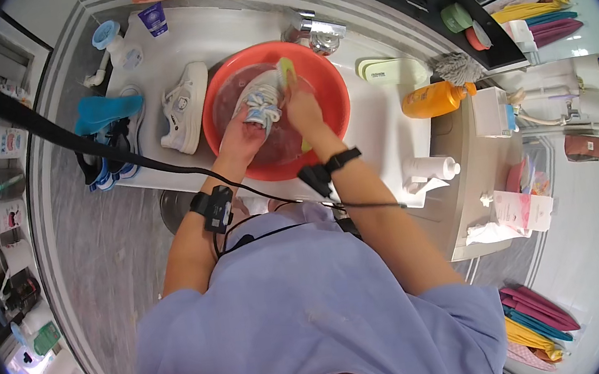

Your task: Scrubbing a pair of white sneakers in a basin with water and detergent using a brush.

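A red basin (341,92) of murky water stands in the white sink. Over it my left hand (240,142) grips a white sneaker (258,93) with pale blue laces, its fingers closed around the near end. My right hand (306,115) is wrapped round a light green brush (287,70) at the sneaker's right side. The green head shows beyond the fingers, while most of the handle is hidden by the hand. Another white shoe (185,111) lies just left of the basin, touching or nearly touching its rim.
A blue insole (107,112) rests on a dark-and-blue shoe (115,146) at the sink's left edge. The chrome faucet (318,33) stands behind the basin. To the right are a green soap dish (394,71), an orange bottle (434,99) and a white bottle (433,168). A black cable (154,162) crosses my left side.
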`<action>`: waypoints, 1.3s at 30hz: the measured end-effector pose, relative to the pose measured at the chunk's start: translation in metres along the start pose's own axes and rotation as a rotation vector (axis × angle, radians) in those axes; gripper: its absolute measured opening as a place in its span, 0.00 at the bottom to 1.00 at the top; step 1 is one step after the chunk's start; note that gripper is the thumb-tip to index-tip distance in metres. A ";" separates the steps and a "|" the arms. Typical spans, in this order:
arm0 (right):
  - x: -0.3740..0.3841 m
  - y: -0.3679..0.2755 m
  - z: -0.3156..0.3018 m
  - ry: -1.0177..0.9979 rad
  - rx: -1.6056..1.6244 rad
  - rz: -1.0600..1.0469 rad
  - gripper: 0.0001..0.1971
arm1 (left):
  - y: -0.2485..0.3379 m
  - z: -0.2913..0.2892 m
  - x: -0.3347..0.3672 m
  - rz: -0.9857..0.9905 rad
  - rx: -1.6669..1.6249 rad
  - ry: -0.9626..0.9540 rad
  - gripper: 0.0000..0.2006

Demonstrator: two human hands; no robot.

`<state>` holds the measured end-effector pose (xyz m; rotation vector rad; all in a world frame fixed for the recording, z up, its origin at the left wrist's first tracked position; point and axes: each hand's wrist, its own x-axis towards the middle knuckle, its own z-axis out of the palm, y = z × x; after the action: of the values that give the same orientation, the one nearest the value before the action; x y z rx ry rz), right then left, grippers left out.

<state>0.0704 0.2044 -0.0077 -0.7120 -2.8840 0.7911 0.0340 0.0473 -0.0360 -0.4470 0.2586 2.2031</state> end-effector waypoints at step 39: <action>-0.007 0.012 0.052 -0.252 0.055 0.131 0.25 | 0.016 -0.013 -0.051 0.093 0.711 0.158 0.17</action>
<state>0.0721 0.1858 -0.0587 -0.8610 -3.0448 1.0417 0.0533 -0.0031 -0.0273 -0.2067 1.1167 1.9932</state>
